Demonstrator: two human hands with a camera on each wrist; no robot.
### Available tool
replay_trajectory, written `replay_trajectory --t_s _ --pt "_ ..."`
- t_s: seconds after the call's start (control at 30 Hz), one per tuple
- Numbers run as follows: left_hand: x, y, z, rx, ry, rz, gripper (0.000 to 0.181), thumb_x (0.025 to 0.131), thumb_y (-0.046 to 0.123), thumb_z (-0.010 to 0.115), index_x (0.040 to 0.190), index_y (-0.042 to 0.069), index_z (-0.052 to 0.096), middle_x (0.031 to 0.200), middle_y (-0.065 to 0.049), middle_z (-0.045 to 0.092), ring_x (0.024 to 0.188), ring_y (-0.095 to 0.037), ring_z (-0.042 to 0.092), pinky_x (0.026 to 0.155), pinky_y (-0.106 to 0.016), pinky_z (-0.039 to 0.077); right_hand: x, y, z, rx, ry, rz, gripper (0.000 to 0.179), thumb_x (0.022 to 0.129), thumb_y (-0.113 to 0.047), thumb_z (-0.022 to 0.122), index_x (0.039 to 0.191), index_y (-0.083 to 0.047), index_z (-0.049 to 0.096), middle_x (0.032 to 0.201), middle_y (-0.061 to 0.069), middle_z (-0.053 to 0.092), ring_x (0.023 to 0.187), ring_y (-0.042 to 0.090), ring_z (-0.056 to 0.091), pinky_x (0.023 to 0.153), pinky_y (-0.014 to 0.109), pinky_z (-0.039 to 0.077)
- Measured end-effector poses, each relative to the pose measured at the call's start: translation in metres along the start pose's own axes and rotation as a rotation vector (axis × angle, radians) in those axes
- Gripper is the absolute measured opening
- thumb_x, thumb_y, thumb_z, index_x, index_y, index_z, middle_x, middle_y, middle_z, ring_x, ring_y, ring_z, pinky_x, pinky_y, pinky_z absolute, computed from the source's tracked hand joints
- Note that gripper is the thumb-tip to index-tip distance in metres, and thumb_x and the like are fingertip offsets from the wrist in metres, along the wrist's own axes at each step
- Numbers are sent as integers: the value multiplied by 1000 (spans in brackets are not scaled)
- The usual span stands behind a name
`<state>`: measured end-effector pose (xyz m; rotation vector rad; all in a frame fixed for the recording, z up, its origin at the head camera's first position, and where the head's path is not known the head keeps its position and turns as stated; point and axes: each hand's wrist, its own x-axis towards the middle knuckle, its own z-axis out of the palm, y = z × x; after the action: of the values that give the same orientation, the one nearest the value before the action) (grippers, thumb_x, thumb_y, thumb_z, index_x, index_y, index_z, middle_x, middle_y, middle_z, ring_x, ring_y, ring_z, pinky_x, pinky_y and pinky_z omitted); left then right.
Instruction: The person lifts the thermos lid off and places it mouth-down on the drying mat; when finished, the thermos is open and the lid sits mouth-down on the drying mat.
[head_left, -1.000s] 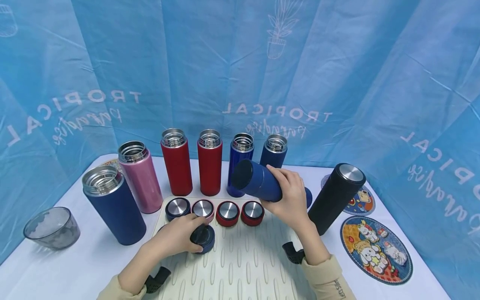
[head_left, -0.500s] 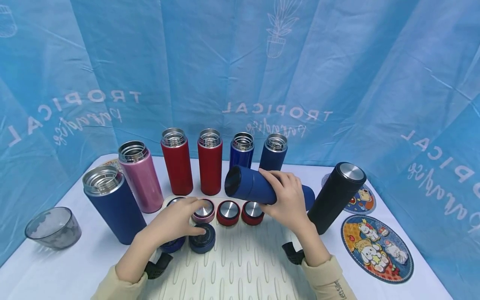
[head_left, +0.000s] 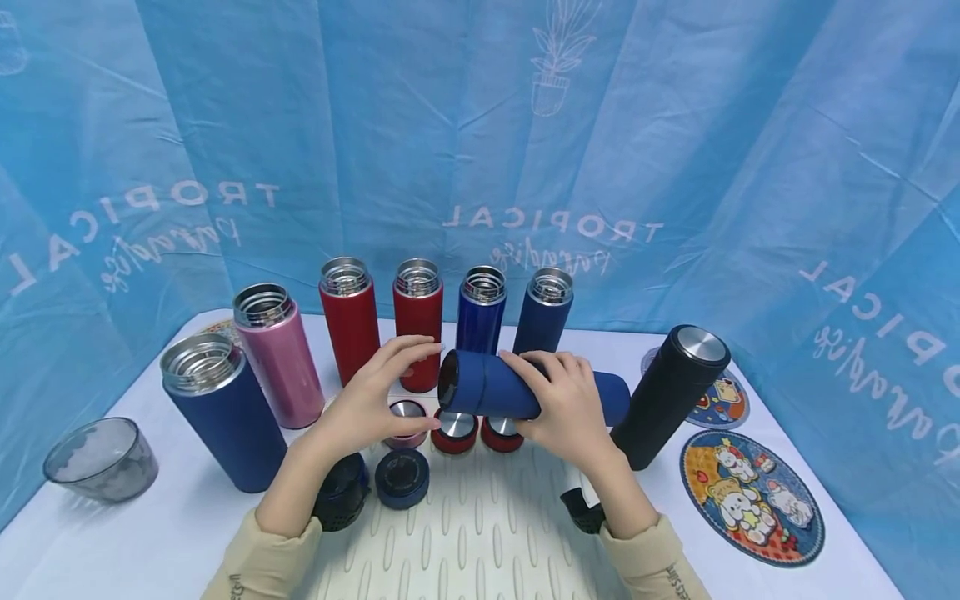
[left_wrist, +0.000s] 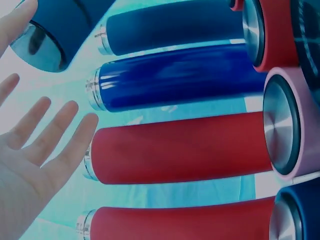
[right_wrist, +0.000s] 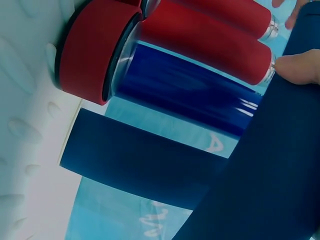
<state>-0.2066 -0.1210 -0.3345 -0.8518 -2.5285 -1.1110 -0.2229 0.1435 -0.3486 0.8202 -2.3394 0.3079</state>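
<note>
In the head view my right hand (head_left: 566,412) grips a navy thermos bottle (head_left: 495,387) by its middle. It lies sideways in the air with its capped end to the left; a seam shows where the cap meets the body. Near that end is my left hand (head_left: 367,408), fingers spread and thumb apart. In the left wrist view its thumb overlaps the edge of the shiny cap end (left_wrist: 37,47); I cannot tell if they touch. Below the left hand a navy lid (head_left: 402,477) rests underside up on the mat. The right wrist view shows my thumb along the navy bottle (right_wrist: 260,175).
Lidless red (head_left: 420,333), glossy blue (head_left: 480,317), navy (head_left: 543,312) and pink bottles (head_left: 281,358) stand around the cream mat (head_left: 480,533). Several steel-topped lids (head_left: 456,429) sit on it. A capped black bottle (head_left: 671,396) stands right, a glass bowl (head_left: 105,462) left.
My left hand has let go of the navy lid and risen towards the bottle's cap end. My right hand has turned the bottle nearly level and moved it slightly left.
</note>
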Motion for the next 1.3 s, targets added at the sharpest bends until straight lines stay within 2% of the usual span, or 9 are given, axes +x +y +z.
replay_trajectory --t_s 0.1,0.33,0.53,0.73,0.9,1.0,1.2,1.3 --pt "0 1 2 -44 -10 35 79 66 18 84 134 18 45 139 -6 37 123 -25 41 89 -46 48 -1 -2 -1 -36 -20 -29 87 53 -28 87 132 -26 50 115 8 58 99 29 51 87 49 40" --pt "-3 1 7 -77 -13 51 74 66 14 83 131 19 48 138 -7 37 123 -26 42 87 -45 49 -2 -4 -2 -90 -56 -72 86 55 -31 86 133 -28 49 114 8 59 99 30 52 86 49 41" --pt "-3 2 9 -119 -34 57 71 66 10 82 129 17 50 136 -7 40 122 -27 43 88 -44 49 -2 -8 -3 -87 -64 -89 87 55 -32 86 133 -28 48 114 8 59 99 30 52 86 49 41" --pt "-3 -1 11 -239 -41 97 66 65 3 82 124 12 53 125 -8 46 112 -27 51 84 -37 52 -3 -9 -3 -95 -56 -106 85 55 -32 85 132 -27 50 112 8 60 98 29 52 85 48 41" --pt "-4 -3 11 -263 -22 98 64 63 2 83 120 10 55 118 -8 49 105 -27 56 79 -39 53 -3 -11 -3 -114 -46 -127 86 54 -34 87 131 -27 50 110 8 60 97 29 52 83 48 42" --pt "-4 -4 11 -277 -13 57 64 62 5 83 119 11 55 115 -8 51 101 -26 57 77 -37 54 -3 -12 -4 -132 -33 -135 87 53 -36 87 131 -28 50 111 8 60 97 30 52 84 48 42" --pt "-5 -5 11 -387 -20 -113 63 65 11 82 122 12 55 111 -9 54 93 -27 57 71 -31 55 -2 -15 -8 -160 11 -163 87 53 -38 87 131 -28 50 110 9 60 96 32 53 84 49 42" --pt "-4 -4 10 -374 -28 -153 62 66 14 82 122 13 54 112 -10 54 93 -27 57 71 -29 55 -1 -15 -8 -155 16 -172 86 54 -38 87 131 -28 50 111 9 60 96 32 53 84 50 42"
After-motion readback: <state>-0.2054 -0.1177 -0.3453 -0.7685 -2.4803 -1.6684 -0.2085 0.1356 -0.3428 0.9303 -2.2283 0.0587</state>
